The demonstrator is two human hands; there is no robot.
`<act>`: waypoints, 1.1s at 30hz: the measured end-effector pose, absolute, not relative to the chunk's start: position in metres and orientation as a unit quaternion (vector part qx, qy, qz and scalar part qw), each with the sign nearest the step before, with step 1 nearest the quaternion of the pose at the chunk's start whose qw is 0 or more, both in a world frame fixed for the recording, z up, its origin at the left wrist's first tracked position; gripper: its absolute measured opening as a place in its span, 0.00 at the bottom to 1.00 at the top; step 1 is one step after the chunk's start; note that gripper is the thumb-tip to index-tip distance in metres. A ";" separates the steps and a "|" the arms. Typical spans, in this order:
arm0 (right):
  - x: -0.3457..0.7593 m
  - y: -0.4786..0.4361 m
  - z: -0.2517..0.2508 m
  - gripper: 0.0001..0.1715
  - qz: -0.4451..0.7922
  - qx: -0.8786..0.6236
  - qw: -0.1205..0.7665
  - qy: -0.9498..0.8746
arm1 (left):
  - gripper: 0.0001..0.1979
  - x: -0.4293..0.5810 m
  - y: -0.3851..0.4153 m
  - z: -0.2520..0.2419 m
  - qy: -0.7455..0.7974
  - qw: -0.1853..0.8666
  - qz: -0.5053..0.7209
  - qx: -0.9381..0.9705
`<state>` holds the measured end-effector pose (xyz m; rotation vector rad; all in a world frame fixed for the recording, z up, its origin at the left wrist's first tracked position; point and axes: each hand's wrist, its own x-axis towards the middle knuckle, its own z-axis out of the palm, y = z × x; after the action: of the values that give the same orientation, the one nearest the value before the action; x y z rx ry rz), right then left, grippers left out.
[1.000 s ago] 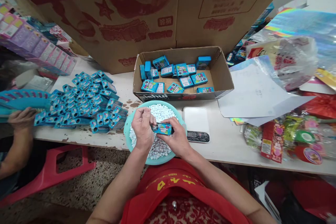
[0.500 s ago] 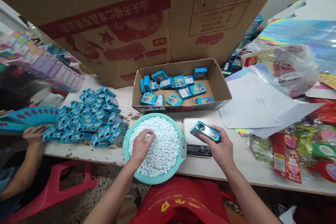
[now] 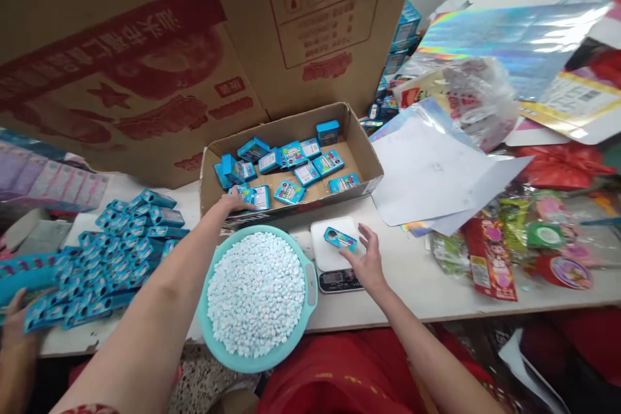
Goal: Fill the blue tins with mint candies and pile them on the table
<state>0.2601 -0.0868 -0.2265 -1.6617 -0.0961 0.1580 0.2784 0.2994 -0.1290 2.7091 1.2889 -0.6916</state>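
My left hand (image 3: 233, 200) reaches over the front left corner of the cardboard tray (image 3: 371, 168). Its thumb and fingers are apart around a small blue box (image 3: 241, 195) lying there; some fingertips are hidden. On the white pan of a digital scale (image 3: 320, 252) rests a blue box (image 3: 341, 239) with a round hole in its upper face. My right hand (image 3: 366, 259) is beside that box, fingers spread, thumb close to its near right end; whether it touches is unclear. Between my arms stands a turquoise basin (image 3: 310, 288) full of small pale candies (image 3: 257, 294).
Several holed blue boxes (image 3: 140, 239) are heaped at left, beside another person's hand (image 3: 17, 317). A big carton (image 3: 272, 32) stands behind the tray. White paper sheets (image 3: 427, 174) and colourful packets (image 3: 492, 259) lie at right.
My left hand has gone from the candies in the basin to the tray. My right hand has lowered its blue box onto the scale and opened. The view has swung right.
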 end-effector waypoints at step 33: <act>0.156 -0.061 -0.123 0.31 0.513 -0.482 0.710 -0.009 | 0.25 0.089 0.128 -0.141 0.263 0.032 -0.033 0.964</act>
<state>0.1559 -0.0614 -0.1226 -1.0695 -0.0199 1.1387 0.0890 0.1278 -0.1410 2.9675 0.8082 -0.1018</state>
